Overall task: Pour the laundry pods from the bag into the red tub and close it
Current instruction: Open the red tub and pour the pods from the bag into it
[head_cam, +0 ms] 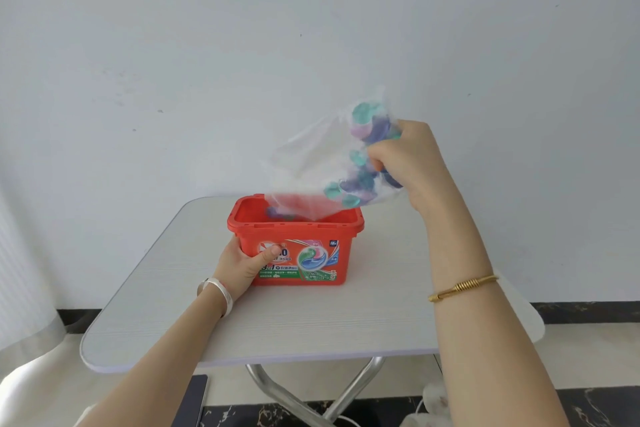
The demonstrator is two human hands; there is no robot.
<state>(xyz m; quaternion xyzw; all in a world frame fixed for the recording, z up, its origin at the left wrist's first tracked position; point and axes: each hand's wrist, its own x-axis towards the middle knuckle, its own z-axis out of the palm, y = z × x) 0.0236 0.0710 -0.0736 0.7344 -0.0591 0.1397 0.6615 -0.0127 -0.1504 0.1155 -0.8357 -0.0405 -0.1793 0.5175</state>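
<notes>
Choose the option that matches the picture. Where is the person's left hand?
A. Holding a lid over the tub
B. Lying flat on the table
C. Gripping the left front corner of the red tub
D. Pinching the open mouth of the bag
C: the left hand clasps the red tub at its left front corner, thumb across the label, while the right hand tips the bag.
</notes>
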